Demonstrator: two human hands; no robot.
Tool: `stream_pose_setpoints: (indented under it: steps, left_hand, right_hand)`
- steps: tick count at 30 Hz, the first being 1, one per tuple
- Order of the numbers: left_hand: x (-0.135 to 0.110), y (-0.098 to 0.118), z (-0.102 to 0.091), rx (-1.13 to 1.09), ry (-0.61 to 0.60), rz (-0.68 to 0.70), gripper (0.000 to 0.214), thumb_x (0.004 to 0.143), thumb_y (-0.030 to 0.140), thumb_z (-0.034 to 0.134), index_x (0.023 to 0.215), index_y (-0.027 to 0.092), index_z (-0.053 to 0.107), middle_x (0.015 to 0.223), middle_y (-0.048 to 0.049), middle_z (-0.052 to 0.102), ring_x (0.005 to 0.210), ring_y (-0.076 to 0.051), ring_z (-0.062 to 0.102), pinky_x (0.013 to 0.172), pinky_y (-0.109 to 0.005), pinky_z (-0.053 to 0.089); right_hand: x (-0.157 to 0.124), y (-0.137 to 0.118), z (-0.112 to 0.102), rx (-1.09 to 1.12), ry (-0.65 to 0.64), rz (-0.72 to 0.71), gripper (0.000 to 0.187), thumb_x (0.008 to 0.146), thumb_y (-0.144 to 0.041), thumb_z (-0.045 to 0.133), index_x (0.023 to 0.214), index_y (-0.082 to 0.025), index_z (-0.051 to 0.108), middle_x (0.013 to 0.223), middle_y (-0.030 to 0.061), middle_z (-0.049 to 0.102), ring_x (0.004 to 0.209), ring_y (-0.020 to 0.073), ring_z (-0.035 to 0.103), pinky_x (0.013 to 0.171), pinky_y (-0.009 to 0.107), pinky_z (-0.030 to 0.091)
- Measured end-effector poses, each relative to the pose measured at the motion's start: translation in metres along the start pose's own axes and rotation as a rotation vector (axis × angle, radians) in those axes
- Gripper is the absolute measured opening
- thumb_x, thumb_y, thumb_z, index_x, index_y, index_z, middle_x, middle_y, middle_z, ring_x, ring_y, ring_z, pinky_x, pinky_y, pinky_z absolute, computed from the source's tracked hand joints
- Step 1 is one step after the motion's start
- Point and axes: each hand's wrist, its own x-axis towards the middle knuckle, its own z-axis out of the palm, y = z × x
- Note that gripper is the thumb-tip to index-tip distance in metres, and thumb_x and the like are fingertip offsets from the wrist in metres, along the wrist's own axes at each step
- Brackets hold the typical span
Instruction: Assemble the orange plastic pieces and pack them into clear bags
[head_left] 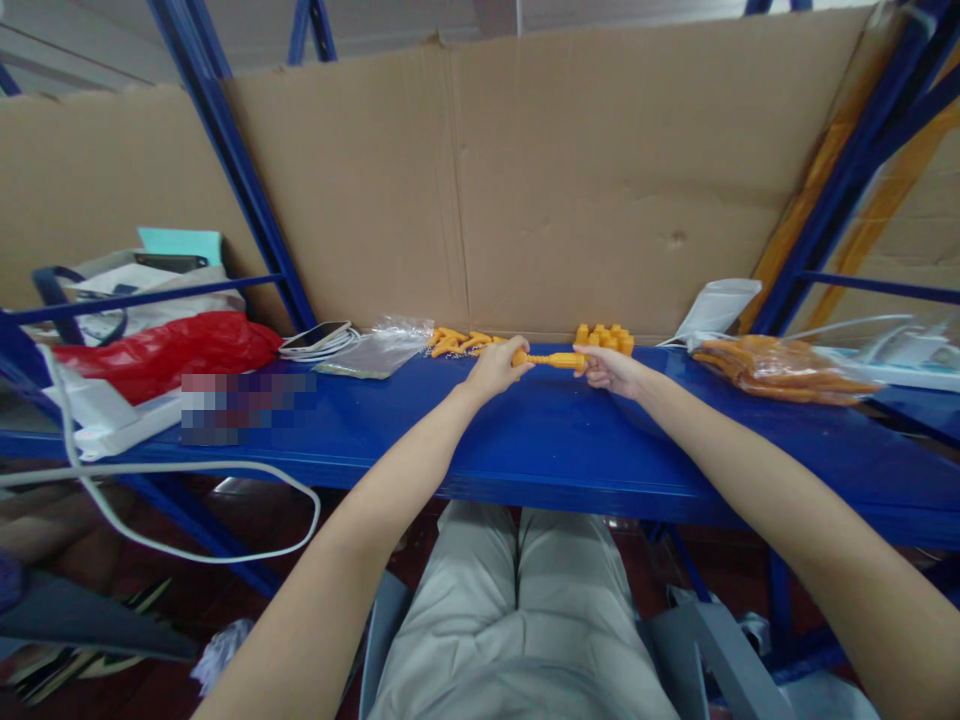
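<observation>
Between both hands, above the blue shelf top (555, 440), is an orange plastic piece (559, 360) with a thin ridged shaft and a thicker barrel; its exact kind is unclear. My left hand (495, 368) is closed around its left end, which the fingers partly hide. The right end sits in a pinch of my right hand (611, 370). Just behind my left hand lies a pile of loose orange parts (454, 342) with small dark-and-light bits among them. A group of orange blocky pieces (604, 337) stands behind my right hand.
Left of the parts lie a clear plastic bag (375, 350), a phone with a white cable (321, 338) and a red bag (180, 350). Rightward is a clear bag of orange parts (772, 368). Cardboard (562, 180) walls the back; blue posts (240, 170) flank it. A white cable (202, 467) loops over the front edge.
</observation>
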Motion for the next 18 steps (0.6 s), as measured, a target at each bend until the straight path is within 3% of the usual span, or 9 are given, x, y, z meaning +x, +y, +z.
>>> stream_pose_setpoints:
  steps: [8, 13, 18]
  left_hand:
    - [0.0008, -0.0053, 0.0021, 0.036, 0.007, 0.038, 0.015, 0.082, 0.015, 0.068, 0.094, 0.019, 0.060, 0.060, 0.0057, 0.061, 0.063, -0.015, 0.060, 0.068, -0.024, 0.041]
    - [0.0010, -0.0076, 0.0028, 0.053, 0.014, 0.071, 0.015, 0.082, 0.017, 0.068, 0.095, 0.019, 0.060, 0.062, 0.0051, 0.062, 0.065, -0.015, 0.061, 0.068, -0.024, 0.042]
    - [0.0001, -0.0048, 0.0025, 0.090, 0.037, 0.079, 0.015, 0.082, 0.016, 0.069, 0.095, 0.019, 0.060, 0.070, 0.0023, 0.066, 0.071, -0.017, 0.064, 0.071, -0.025, 0.044]
  right_hand:
    - [-0.0028, -0.0024, 0.0032, 0.058, 0.039, 0.043, 0.044, 0.098, -0.040, 0.052, 0.060, -0.018, 0.054, 0.045, -0.0041, 0.034, 0.037, 0.0031, 0.020, 0.030, 0.015, 0.017]
    - [-0.0006, -0.0007, 0.0013, 0.041, 0.015, 0.037, 0.046, 0.095, -0.047, 0.055, 0.059, -0.019, 0.053, 0.044, -0.0056, 0.029, 0.038, 0.0035, 0.017, 0.031, 0.016, 0.016]
    - [0.0036, 0.0022, -0.0009, -0.013, 0.020, -0.011, 0.047, 0.098, -0.046, 0.050, 0.060, -0.019, 0.051, 0.048, -0.0026, 0.038, 0.038, 0.0033, 0.018, 0.031, 0.016, 0.016]
